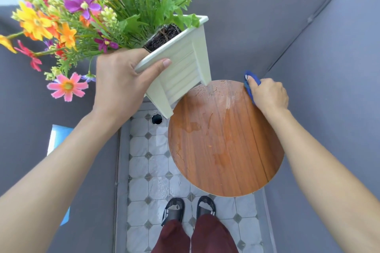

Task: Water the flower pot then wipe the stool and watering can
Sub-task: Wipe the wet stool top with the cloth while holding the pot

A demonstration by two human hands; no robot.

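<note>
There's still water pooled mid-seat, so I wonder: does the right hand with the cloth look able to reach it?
Probably yes. The right hand grips the blue cloth at the stool seat's far edge, and the left hand holds the flower pot tilted up off the seat, leaving the wet middle uncovered.

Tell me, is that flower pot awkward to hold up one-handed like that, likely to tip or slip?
Probably top-heavy: the flowers spread far wider than the flower pot, which already leans in the left hand. Likely fairly light, since one hand grips it by the rim alone. It may be slippery: its walls look smooth, and the stool below shows water patches.
</note>
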